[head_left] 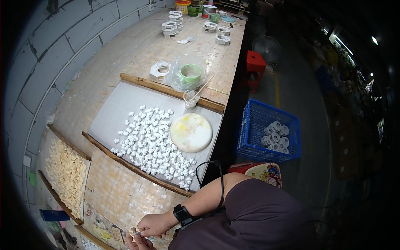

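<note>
Head view shows the right hand [155, 225] pinching a small pale piece [132, 231] at the workbench's [137, 46] near edge, the left hand's [134, 242] fingers closed beneath it for support. White pieces [152, 143] lie spread across a grey board [121, 104], seemingly to dry.

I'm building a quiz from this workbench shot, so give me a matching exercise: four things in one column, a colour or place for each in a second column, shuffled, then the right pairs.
Things:
1. crate
2. round disc
3. stool
4. green cup

Places or colours:
A. red, on the floor near a fan
B. blue, on the floor, holding white rings
C. inside a clear plastic bag on the bench
D. pale with yellowish stains, on the grey tray beside the small white pieces

Pairs: 1-B, 2-D, 3-A, 4-C
</note>
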Demonstrator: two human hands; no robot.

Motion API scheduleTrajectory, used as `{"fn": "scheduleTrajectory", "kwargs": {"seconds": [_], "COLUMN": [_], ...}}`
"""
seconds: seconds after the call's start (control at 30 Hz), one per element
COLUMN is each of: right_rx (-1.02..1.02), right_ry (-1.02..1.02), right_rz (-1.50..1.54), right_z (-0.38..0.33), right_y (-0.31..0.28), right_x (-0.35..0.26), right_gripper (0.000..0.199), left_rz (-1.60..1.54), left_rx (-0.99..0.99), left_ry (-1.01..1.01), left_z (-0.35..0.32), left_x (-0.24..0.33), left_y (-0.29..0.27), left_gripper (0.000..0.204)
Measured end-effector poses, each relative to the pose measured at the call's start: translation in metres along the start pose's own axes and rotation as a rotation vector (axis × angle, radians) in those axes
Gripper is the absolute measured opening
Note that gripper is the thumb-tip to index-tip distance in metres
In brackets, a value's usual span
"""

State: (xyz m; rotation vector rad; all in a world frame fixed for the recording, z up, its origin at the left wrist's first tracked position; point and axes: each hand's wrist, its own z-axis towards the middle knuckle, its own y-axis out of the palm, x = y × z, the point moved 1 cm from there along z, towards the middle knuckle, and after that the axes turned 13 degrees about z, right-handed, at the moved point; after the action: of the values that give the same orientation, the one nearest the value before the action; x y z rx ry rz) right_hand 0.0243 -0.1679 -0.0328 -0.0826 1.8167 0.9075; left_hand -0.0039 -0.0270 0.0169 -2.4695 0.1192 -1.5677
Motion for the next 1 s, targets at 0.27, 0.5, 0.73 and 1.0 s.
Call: {"fn": "scheduleTrajectory", "kwargs": {"seconds": [0.27,0.5,0.73,1.0], "right_rx": [0.029,-0.067,-0.070,-0.022], "right_ry": [0.046,0.102,0.205,0.363], "right_rz": [0.004,0.239,0.257,0.186], "right_z": [-0.004,-0.001,-0.002,0.001], "right_y": [0.005,0.005,0.004,0.007], "right_x": [-0.009,0.000,-0.001,-0.015], "right_gripper": [0.028,0.024,0.025,0.030], "left_rz": [-0.181,-0.259,-0.314,-0.347], "left_rx": [-0.003,-0.029,0.003,-0.023], "left_ry": [-0.014,0.055,-0.006,0.063], "left_z": [0.003,0.001,-0.007,0.003], "left_x": [-0.002,-0.016,-0.013,-0.027], "left_y": [-0.002,-0.019,-0.020,-0.028], "left_gripper": [0.039,0.021,0.019,0.041]}}
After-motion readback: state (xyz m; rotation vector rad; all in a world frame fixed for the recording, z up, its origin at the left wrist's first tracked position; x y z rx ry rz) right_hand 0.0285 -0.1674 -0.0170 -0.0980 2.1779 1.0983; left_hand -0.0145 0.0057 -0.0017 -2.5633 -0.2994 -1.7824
